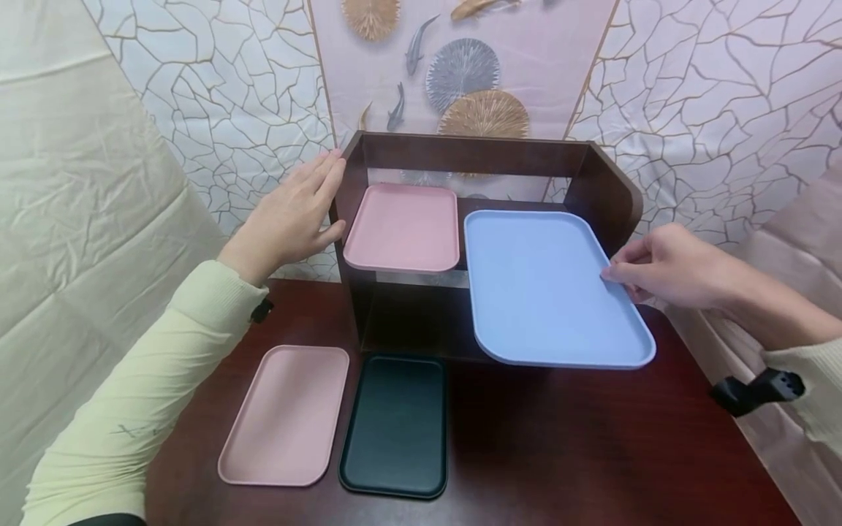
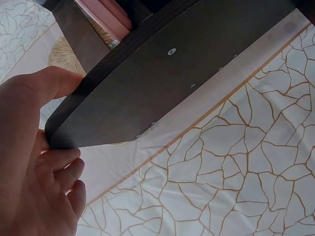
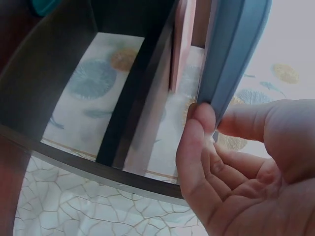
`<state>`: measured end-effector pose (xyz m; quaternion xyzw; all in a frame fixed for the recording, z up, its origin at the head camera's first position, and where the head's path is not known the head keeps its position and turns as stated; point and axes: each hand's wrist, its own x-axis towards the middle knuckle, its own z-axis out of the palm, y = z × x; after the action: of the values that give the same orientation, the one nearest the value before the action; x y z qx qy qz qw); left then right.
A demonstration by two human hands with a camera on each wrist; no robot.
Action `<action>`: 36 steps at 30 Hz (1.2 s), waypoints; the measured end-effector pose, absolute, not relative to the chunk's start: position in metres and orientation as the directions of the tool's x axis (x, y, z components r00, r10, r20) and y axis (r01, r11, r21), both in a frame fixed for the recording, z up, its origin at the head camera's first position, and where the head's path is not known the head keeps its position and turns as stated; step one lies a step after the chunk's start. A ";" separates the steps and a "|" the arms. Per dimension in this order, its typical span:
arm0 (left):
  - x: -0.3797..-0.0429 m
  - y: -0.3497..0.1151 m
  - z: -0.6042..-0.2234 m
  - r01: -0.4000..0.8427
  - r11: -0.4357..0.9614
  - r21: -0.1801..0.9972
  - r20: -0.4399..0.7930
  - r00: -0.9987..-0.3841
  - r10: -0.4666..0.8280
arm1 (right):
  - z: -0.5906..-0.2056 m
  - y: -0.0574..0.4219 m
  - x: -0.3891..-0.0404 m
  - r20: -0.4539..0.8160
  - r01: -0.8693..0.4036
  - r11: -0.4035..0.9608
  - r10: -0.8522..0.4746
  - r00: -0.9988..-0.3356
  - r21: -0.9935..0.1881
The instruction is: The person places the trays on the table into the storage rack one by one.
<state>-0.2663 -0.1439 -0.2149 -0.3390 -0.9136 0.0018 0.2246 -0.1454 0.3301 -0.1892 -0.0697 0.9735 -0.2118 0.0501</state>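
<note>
My right hand [image 1: 677,263] pinches the right edge of a light blue tray [image 1: 546,292], thumb on top and fingers below. The blue tray tilts toward me in front of the right half of a dark brown wooden shelf [image 1: 473,153]. In the right wrist view the tray [image 3: 234,54] shows edge-on between thumb and index finger. My left hand [image 1: 292,204] rests against the shelf's left side panel [image 2: 147,73], fingers extended, the thumb touching its front edge. A pink tray [image 1: 404,230] lies on the shelf's upper level, on the left.
On the reddish-brown table [image 1: 559,446], a second pink tray [image 1: 283,416] and a dark green tray [image 1: 395,427] lie side by side, before the shelf. Patterned cloth [image 1: 710,95] hangs behind, with pale cloth [image 1: 85,219] along the left.
</note>
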 end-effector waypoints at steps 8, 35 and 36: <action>-0.266 -0.144 -0.214 0.624 0.766 -0.155 0.405 -0.668 0.625 | -0.179 0.324 -0.165 -0.061 -0.083 0.909 -0.118 -0.991 -0.408; -0.266 -0.145 -0.217 0.633 0.762 -0.138 0.417 -0.661 0.624 | -0.167 0.291 -0.214 -0.037 -0.014 0.975 -0.023 -0.999 -0.222; -0.266 -0.145 -0.217 0.632 0.762 -0.140 0.418 -0.660 0.624 | -0.165 0.291 -0.217 -0.033 -0.010 0.978 -0.018 -0.999 -0.209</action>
<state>-0.2662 -0.1450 -0.2173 -0.3449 -0.9110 -0.0090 0.2261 -0.2167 0.2906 -0.1654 -0.0070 0.9943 -0.1051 0.0174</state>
